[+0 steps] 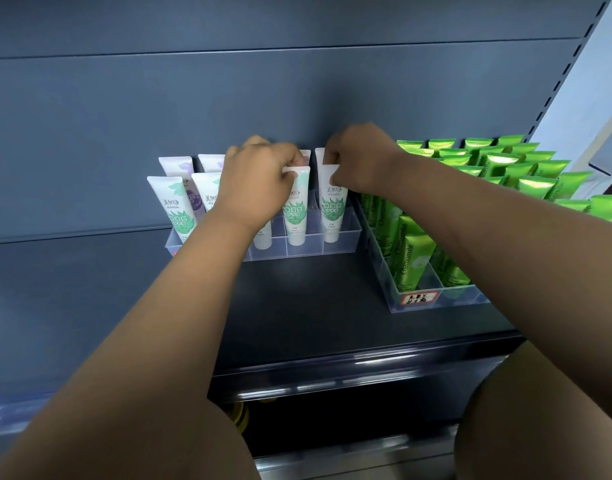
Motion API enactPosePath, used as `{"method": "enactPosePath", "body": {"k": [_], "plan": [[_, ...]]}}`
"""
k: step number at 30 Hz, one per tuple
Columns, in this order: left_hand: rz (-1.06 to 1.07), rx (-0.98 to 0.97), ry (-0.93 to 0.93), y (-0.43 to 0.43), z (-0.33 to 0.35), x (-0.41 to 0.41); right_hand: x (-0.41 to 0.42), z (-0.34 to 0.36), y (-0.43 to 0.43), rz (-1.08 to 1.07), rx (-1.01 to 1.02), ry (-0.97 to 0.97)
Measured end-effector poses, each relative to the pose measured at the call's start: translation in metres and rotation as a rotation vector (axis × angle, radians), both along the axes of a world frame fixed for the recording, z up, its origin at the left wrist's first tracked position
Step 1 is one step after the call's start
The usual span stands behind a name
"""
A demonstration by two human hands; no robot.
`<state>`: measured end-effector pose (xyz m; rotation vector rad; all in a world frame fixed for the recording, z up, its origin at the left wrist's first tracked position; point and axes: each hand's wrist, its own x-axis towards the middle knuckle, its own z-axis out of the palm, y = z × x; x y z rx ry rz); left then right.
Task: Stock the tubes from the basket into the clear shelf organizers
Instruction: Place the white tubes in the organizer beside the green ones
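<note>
A clear shelf organizer (342, 242) stands at the back of the dark shelf and holds several white tubes with green leaf prints, caps down. My left hand (256, 181) pinches the crimped top of one white tube (263, 237) in the front row. My right hand (360, 157) pinches the top of the rightmost white tube (332, 216), which stands in the organizer's front right compartment. Between them stands another white tube (295, 216). Purple-printed white tubes (193, 199) stand in the rear row at left. No basket is in view.
A second clear organizer (436, 303) at the right is packed with several bright green Chamomile tubes (410, 261) and carries a red handwritten label (420, 298). The dark shelf surface (308, 299) lies in front. A grey back panel (228, 98) rises behind.
</note>
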<state>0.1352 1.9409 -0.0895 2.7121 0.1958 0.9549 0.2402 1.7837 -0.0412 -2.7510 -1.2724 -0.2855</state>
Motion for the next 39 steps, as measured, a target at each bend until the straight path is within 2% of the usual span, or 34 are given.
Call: {"method": "enactPosePath", "body": {"k": [9, 14, 20, 25, 28, 32, 39], "plan": [[0.032, 0.052, 0.026, -0.001, -0.001, -0.004, -0.003, 0.002, -0.003, -0.004, -0.008, 0.005], [0.081, 0.020, -0.067, 0.010, 0.011, -0.024, -0.006, 0.004, -0.008, 0.021, 0.042, 0.002], [0.251, -0.124, -0.226, 0.058, 0.012, -0.081, -0.028, 0.008, -0.004, 0.127, 0.243, 0.015], [0.333, -0.292, -0.154, 0.097, -0.004, -0.115, -0.052, 0.020, 0.031, 0.220, 0.319, 0.074], [0.284, -0.444, -0.123, 0.099, -0.010, -0.114, -0.062, 0.026, 0.059, 0.278, 0.316, 0.052], [0.243, -0.419, -0.076, 0.107, -0.016, -0.108, -0.077, 0.027, 0.094, 0.340, 0.318, 0.072], [0.232, -0.412, 0.044, 0.117, -0.021, -0.100, -0.081, 0.011, 0.138, 0.285, 0.098, 0.059]]}}
